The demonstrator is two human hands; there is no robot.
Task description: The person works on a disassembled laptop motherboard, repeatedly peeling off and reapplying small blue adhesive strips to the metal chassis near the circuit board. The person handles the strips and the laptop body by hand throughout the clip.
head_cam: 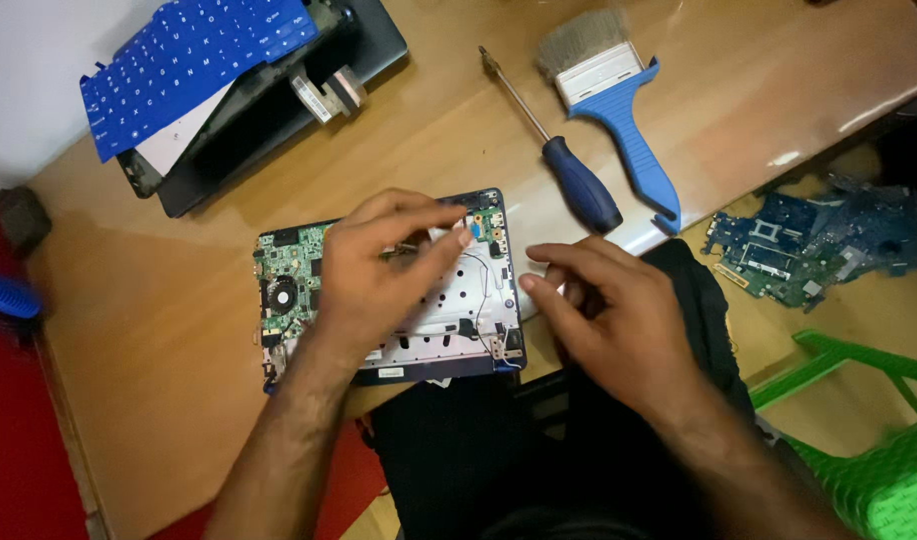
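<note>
Wooden tabletop [159, 400] runs under everything you have out, and its near edge sits right at your lap. Your opened laptop base [479, 300], circuit board and metal plate bared, lies at that edge with its front rim about level with it; a push toward you could, I judge, tip it off.

At the far left corner, a second dismantled laptop [279, 110] carries a loose blue keyboard [194, 60] propped on it, its ribbon cables hanging free. A blue-handled brush [619, 95] and a screwdriver [569, 160] lie beyond your right hand, close together. Spare circuit boards [809, 245] sit on the floor to the right, near a green plastic chair [869, 440].

Your left hand [379, 275] lies over the board, fingers curled, fingertips pinched on something small that I cannot make out. If it is a screw or connector, a slip could drop it into the fan area.

Your right hand [604, 305] hovers just beside the base's right edge, fingers loosely bent, holding nothing.
</note>
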